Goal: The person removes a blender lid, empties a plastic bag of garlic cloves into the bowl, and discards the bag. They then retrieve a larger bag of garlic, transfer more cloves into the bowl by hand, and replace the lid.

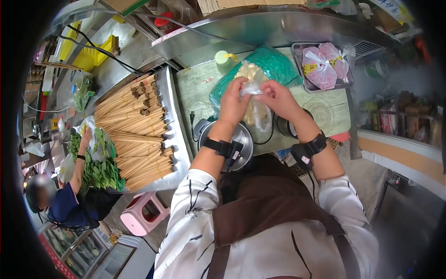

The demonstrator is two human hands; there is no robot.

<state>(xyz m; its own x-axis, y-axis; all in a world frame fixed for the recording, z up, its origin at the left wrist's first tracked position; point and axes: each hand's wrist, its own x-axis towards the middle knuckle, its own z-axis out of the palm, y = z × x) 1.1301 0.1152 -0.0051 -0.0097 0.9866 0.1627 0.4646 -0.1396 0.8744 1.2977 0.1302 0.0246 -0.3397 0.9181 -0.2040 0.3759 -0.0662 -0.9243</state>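
Both hands are at the gathered top of a clear plastic bag that holds pale yellowish pieces. My left hand pinches the bag's twisted neck from the left. On the right side of the same neck, my right hand has its fingers closed on the plastic. Behind and beneath the bag lies a large green plastic bag on the pale green table. A round metal pot stands close below my left wrist. The lower part of the clear bag lies between my forearms.
Bundles of wooden skewers fill a metal tray at left, beside leafy greens. Another person reaches over the greens. A light green bottle stands behind. A metal tray holds pink bags. A pink stool is at lower left.
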